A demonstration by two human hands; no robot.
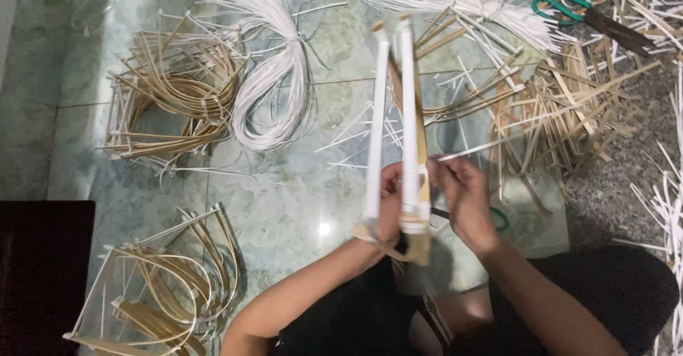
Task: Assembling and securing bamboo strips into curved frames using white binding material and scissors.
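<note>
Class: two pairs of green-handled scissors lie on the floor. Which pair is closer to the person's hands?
The pair just beside the right hand, mostly hidden with only a green loop showing. The other scissors lie far off at the top right.

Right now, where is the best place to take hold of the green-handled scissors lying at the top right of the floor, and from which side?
Probably the green loop handles of the green-handled scissors, reached from the left. The loops lie open toward the bare floor, while the dark blades point right into the pile of tan bamboo strips. Both the left hand and right hand are busy holding the white-wrapped frame.
</note>
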